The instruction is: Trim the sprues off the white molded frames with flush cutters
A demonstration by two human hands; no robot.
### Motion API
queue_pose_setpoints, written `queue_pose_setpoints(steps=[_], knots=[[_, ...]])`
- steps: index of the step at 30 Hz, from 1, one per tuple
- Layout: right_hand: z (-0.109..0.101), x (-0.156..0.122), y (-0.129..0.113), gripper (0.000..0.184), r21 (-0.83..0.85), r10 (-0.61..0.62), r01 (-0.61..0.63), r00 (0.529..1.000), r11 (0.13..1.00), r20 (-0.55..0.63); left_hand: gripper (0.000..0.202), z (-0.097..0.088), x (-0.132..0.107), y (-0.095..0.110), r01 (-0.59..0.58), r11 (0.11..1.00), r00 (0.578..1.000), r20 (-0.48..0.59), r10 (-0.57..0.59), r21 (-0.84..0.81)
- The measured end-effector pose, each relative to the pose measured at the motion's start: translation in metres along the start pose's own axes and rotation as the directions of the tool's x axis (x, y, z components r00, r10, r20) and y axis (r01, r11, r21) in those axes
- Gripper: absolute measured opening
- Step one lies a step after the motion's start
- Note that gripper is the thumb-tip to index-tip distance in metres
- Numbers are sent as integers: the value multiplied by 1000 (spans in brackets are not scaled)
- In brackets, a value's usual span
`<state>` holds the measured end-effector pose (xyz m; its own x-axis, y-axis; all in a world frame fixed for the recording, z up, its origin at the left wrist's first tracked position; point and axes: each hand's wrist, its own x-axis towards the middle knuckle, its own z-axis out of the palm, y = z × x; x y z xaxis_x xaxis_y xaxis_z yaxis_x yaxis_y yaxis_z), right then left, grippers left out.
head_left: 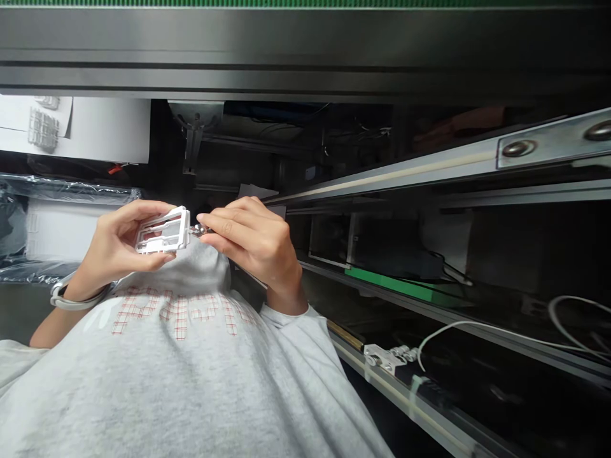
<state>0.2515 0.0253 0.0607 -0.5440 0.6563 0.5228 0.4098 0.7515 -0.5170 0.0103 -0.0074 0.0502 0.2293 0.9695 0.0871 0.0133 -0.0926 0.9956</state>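
While a white plastic frame (184, 230) sat before the wearer's chest, the left hand (125, 236) had its grip curled partway around it, digits along two sides. The right hand (255, 240) had its grip pinched tight on a small silvery metal piece (201, 229) at the frame's right edge; whether piece and frame touched could not be made out. A pale wristband (79, 303) circled the left wrist beside a gray shirt (181, 388). Farther left, clear plastic sheeting (71, 189) lay near a white surface (114, 130) bearing translucent parts (42, 129). Metal rails (410, 162) and a pale cable (470, 324) stretched across the right.
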Motion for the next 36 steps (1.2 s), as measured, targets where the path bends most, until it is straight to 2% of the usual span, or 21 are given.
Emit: queue_pose_setpoints(steps=[8, 12, 16, 24, 28, 33, 36], knots=[[3, 0, -2, 23, -12, 4, -4, 1000, 1000, 4, 51, 0, -5, 2, 146, 989, 988, -54, -144, 23], [6, -2, -2, 23, -31, 3, -3, 1000, 1000, -8, 52, -1, -3, 1, 107, 994, 993, -44, -107, 2], [8, -3, -2, 25, -37, 37, -36, 999, 999, 31, 55, -3, 0, -2, 51, 998, 998, -25, -51, -32], [10, -2, -2, 23, -35, -2, 1, 1000, 999, -21, 58, -2, 1, -1, 71, 996, 997, -33, -72, -50], [13, -4, -4, 21, -1, 13, -13, 1000, 1000, -23, 53, -1, -1, -1, 132, 991, 990, -55, -133, -16], [13, -1, -4, 20, 147, 27, -12, 994, 989, -105, 52, -2, -3, -4, 145, 989, 989, -34, -144, 7], [13, 1, -3, 18, 142, 54, -33, 987, 989, -148, 50, -3, -4, -7, 63, 998, 998, -29, -62, 5]])
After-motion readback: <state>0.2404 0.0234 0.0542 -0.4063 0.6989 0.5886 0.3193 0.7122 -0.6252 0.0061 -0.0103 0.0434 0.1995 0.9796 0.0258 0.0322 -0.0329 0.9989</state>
